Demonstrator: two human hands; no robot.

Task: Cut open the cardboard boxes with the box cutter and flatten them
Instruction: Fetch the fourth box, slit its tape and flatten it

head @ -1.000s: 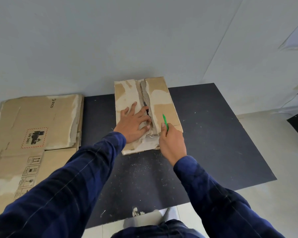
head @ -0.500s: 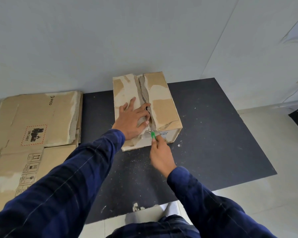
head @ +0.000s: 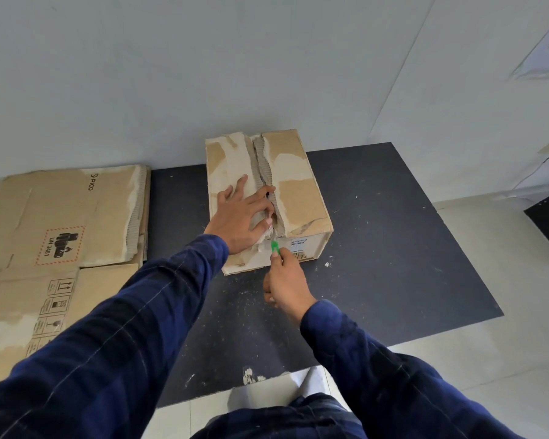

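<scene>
The left hand (head: 241,213) presses flat on the box (head: 298,191); the right hand (head: 287,280) grips a green cutter (head: 274,247). Left of the mat (head: 377,248) lies flattened cardboard (head: 61,217).

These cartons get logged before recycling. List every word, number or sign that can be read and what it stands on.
"PICO": upper flattened sheet.
"UN 3481": red-bordered label on that sheet.
Handling pictograms, one with two up arrows: lower flattened sheet; no words legible.
White sticker on the cardboard box: too small to read.
Wall paper: dark mark cut off, unreadable.
</scene>
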